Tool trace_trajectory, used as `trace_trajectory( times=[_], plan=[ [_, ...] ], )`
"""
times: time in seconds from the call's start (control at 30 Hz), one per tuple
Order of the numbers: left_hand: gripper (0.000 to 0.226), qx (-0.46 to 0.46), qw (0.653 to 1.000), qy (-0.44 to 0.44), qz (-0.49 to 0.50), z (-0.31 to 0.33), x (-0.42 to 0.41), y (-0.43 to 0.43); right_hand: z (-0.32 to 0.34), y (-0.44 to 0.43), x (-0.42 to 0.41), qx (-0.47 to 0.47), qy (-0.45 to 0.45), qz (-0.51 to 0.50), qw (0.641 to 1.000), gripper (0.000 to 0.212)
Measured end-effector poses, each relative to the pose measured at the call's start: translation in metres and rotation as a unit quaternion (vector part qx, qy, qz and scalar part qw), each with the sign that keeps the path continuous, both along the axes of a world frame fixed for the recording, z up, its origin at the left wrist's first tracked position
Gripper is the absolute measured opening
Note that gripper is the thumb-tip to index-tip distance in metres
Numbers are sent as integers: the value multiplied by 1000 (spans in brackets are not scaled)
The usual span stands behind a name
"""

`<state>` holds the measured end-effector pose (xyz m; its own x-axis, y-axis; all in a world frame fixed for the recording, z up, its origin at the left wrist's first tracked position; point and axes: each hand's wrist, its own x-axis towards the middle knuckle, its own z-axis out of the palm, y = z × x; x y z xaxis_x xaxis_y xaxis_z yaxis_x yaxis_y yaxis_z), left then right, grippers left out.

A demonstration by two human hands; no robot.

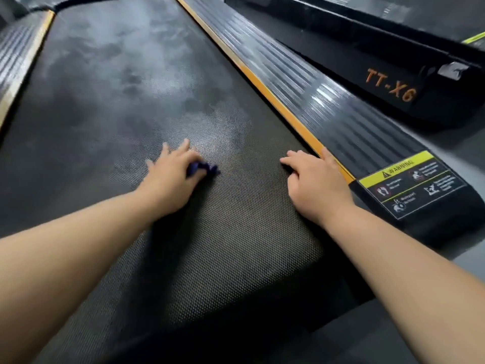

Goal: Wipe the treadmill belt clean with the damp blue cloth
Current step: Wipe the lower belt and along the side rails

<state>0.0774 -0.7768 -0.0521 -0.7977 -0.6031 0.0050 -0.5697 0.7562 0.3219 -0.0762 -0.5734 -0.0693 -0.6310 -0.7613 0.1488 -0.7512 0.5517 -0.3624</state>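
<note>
The black textured treadmill belt runs from the near edge to the far end, with pale dusty smears and darker damp patches farther up. My left hand presses down on the belt near its middle, over a bunched dark blue cloth that sticks out from under my thumb side. Most of the cloth is hidden beneath the palm. My right hand lies flat on the belt's right edge, fingers spread, touching the orange trim strip, and holds nothing.
A ribbed black side rail flanks the belt on the right, with a yellow warning sticker at its near end. Another ribbed rail lies on the left. A second black machine base marked TT-X6 stands to the right.
</note>
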Motion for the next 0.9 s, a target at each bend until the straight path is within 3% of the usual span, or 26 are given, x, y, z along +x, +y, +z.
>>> trace_trajectory(
  times=[0.1, 0.2, 0.33, 0.43, 0.5, 0.57, 0.63, 0.7, 0.77, 0.83, 0.9],
  plan=[
    [18, 13, 998, 49, 25, 0, -49, 25, 0, -1, 1, 3, -3, -2, 1000, 45],
    [14, 19, 992, 54, -114, -1, -61, 68, -1, -3, 0, 12, 11, -4, 1000, 46],
    [9, 49, 973, 46, -223, -3, 13, 44, -1, -2, 0, 11, 7, -2, 1000, 46],
    [18, 0, 1000, 2, -25, -1, 46, -5, -2, -2, 3, 3, 8, -8, 1000, 46],
    [21, 5, 996, 9, 87, 1, 24, -17, -3, -3, 5, 1, 10, -14, 1000, 45],
    [18, 5, 996, 37, 78, -1, -14, 3, -3, -5, 6, 2, 13, -17, 1000, 45],
    [16, 16, 998, 55, -15, -7, -42, 42, -3, -5, 6, 2, 14, -17, 1000, 45],
    [19, 28, 990, 39, -136, -9, -37, 70, -3, -6, 5, 5, 20, -16, 1000, 45],
    [20, 22, 982, 36, -183, -10, -6, 61, -3, -5, 6, 6, 16, -15, 1000, 45],
    [25, -18, 990, 17, -138, -14, 25, 23, -3, -4, 7, -1, 15, -16, 1000, 45],
    [28, -30, 999, 1, -26, -9, 33, -18, -3, -4, 7, 0, 20, -16, 1000, 45]
  ],
)
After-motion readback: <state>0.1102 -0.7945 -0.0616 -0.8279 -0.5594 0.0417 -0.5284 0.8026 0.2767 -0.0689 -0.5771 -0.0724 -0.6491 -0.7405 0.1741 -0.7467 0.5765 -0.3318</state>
